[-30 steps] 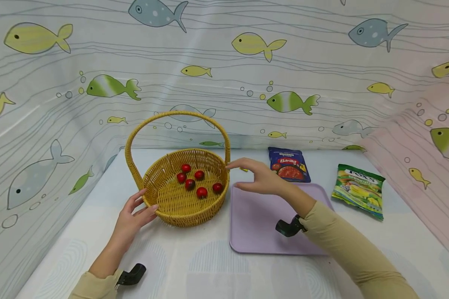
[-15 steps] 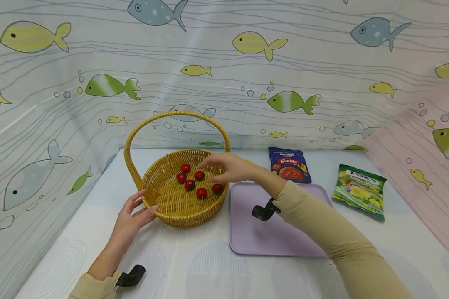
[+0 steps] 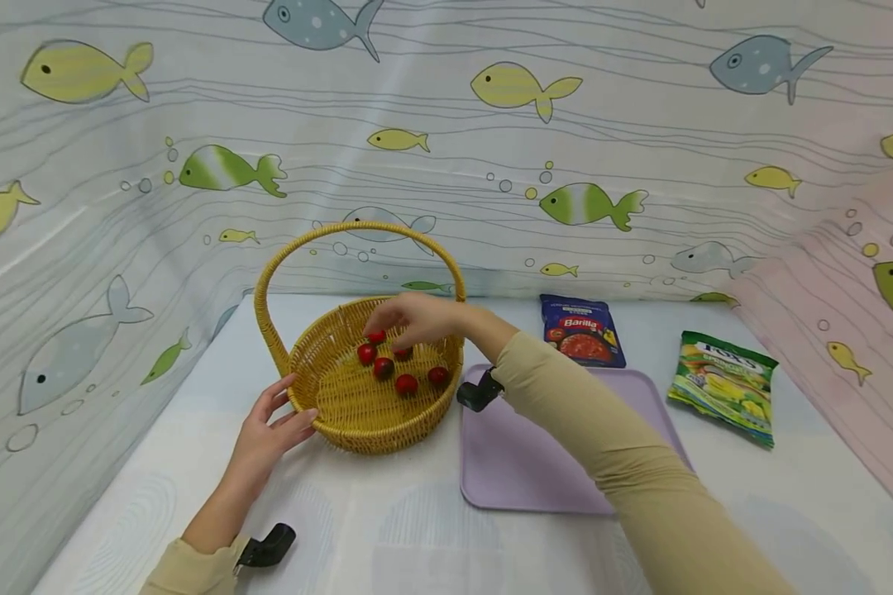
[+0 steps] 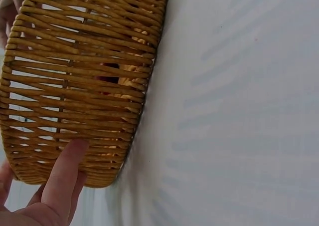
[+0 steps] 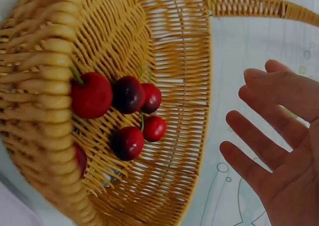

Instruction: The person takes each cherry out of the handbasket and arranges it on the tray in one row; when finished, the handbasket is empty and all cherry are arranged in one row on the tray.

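Note:
A round woven basket [image 3: 379, 434] with a tall arched handle stands on the table and holds several red cherries [image 3: 406, 385]. At its near left side, my left hand [image 3: 262, 431] rests against the outer wall with fingers and thumb spread; the left wrist view shows a fingertip [image 4: 77, 145] pressed to the weave. My right hand [image 3: 427, 318] hovers over the basket's far right part, above the cherries, and partly covers some of them. In the right wrist view its fingers [image 5: 254, 131] are apart with nothing between them, and dark red cherries [image 5: 128, 94] lie below the rim.
Right of the basket lies a flat lilac tray [image 3: 521, 463], partly under my right forearm. Behind it is a blue Barilla pouch [image 3: 582, 330], and farther right a green Fox's candy bag [image 3: 724, 384]. A fish-patterned curtain [image 3: 446, 165] encloses the table's back and sides.
My right hand has moved left from the basket's right rim to over the cherries. The left hand has stayed at the basket's side, and the basket has not moved on the table.

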Demonstrator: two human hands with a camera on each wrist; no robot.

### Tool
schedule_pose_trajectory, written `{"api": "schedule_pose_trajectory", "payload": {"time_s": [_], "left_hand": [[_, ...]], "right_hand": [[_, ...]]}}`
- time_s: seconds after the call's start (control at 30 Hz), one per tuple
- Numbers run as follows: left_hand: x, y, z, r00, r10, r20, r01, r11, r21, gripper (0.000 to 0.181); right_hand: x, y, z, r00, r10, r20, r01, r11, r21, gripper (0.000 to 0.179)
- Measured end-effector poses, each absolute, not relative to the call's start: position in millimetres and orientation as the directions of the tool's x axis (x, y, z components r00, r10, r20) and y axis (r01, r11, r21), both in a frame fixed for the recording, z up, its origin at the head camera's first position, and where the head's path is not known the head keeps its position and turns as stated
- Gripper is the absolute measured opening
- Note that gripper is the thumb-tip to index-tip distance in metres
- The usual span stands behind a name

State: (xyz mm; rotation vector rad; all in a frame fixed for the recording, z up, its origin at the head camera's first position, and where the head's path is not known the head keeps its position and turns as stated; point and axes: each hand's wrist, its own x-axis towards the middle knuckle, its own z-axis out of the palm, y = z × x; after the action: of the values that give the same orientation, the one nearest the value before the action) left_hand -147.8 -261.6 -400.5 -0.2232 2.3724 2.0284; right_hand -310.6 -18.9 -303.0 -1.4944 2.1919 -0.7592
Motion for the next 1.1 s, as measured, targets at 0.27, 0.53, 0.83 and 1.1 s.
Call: {"api": "schedule_pose_trajectory", "payload": {"time_s": [0.27,0.53,0.83,1.1], "left_hand": [[-149.4,-264.6,-400.3,-0.99,-0.104,-0.099,-0.113,0.146,0.983,0.074],[-147.2,-262.2,-400.1,-0.988,-0.115,-0.103,-0.118,0.134,0.984,0.074],[-147.3,-262.8,-404.1,-0.989,-0.114,-0.093,-0.108,0.126,0.986,0.073],[-146.4,-262.3,-404.0,-0.989,-0.121,-0.084,-0.099,0.121,0.988,0.073]], "right_hand": [[-321.3,-44.6,-310.1,-0.391,-0.913,-0.116,-0.722,0.382,-0.576,0.036],[-328.4,-61.4,-325.3,-0.362,-0.89,-0.277,-0.725,0.456,-0.517,0.042],[-335.2,-75.7,-323.9,-0.389,-0.876,-0.285,-0.747,0.481,-0.459,0.038],[-338.1,-74.5,-334.0,-0.393,-0.824,-0.408,-0.749,0.544,-0.378,0.041]]}}
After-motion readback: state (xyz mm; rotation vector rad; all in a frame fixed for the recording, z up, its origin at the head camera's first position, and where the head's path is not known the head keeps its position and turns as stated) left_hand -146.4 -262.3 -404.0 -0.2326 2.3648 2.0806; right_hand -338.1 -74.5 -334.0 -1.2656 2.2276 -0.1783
